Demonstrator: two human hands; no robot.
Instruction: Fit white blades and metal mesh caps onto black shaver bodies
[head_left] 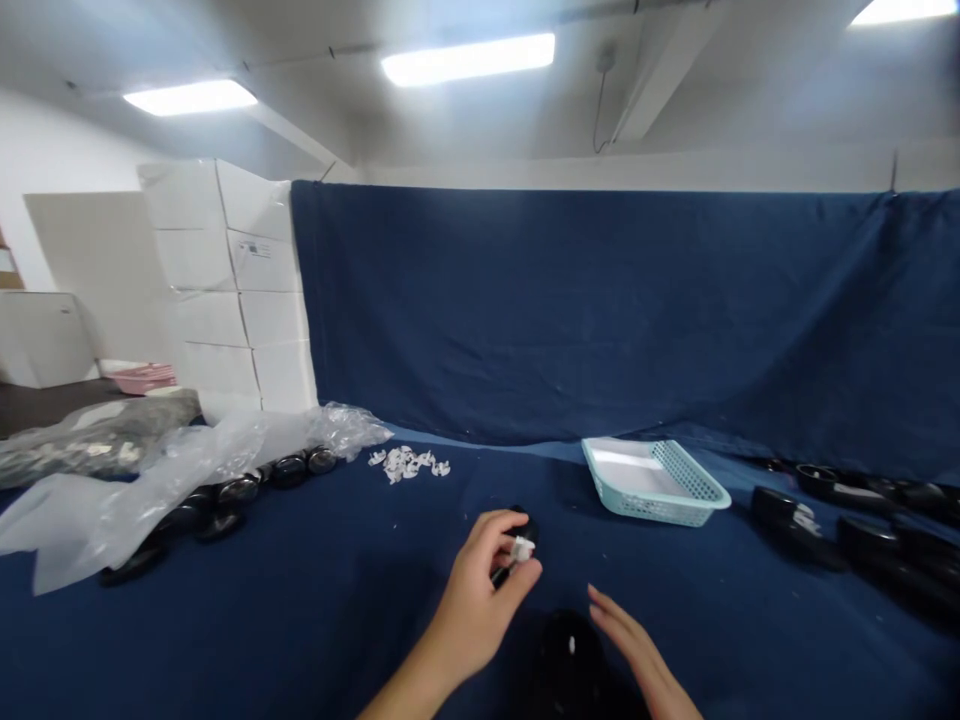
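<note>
Pinching white piece (523, 548), left hand (480, 592); right hand (630, 640), uncurled, beside black part (568, 672); mostly bare cloth (637, 560) stretching to basket rim (656, 506).

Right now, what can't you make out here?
All in the head view:
Dark item at the left hand: partly hidden by fingers and small white piece.
Glossy black part near the right hand: cut off by bottom edge.
Rounded black parts, left: partly covered by plastic sheet.
Carton label: print too small.

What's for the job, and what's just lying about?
Likely for the job:
small white piece in the left hand
glossy black rounded object beside the right hand
pile of small white pieces

Probably lying about:
pink plastic basket
stacked white boxes
</note>
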